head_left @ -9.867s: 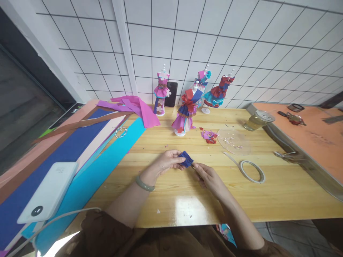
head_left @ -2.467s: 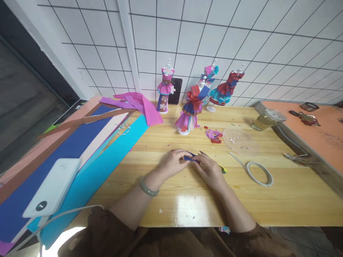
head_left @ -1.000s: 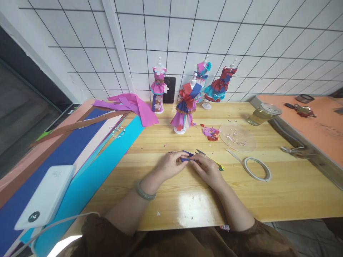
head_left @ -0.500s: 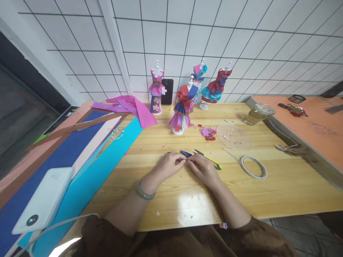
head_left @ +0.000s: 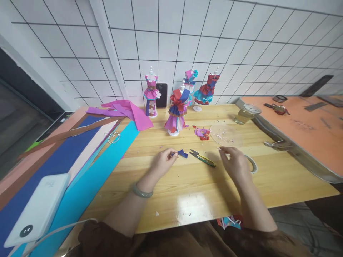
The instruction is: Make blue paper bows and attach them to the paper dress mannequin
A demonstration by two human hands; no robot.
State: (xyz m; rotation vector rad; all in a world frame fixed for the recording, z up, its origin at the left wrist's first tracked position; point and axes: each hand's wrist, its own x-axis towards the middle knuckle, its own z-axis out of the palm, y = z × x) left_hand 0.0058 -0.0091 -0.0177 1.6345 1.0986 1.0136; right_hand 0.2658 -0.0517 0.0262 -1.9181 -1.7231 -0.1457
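Observation:
My left hand [head_left: 164, 162] pinches a small dark blue paper piece [head_left: 183, 154] over the middle of the wooden table. Right of it lies a pair of yellow-handled thread snips [head_left: 203, 158], touched by neither hand. My right hand [head_left: 235, 162] is above the tape roll [head_left: 253, 165] and hides part of it. Its fingers are closed at the loose end of the tape; only a tiny pale tip shows there. Behind my hands stands a small dress form [head_left: 177, 112] in red, blue and pink paper.
More dress forms [head_left: 206, 89] and a phone [head_left: 161, 95] stand by the wall. Coloured paper sheets [head_left: 107, 167] and a white power bank [head_left: 37, 210] lie left. Paper scraps [head_left: 202, 133], a bead dish [head_left: 226, 135] and a lidded cup [head_left: 246, 114] are toward the right.
My right hand has left the blue piece and moved right to the tape. My left hand still holds the blue piece. The snips are now fully uncovered, and the view has shifted slightly.

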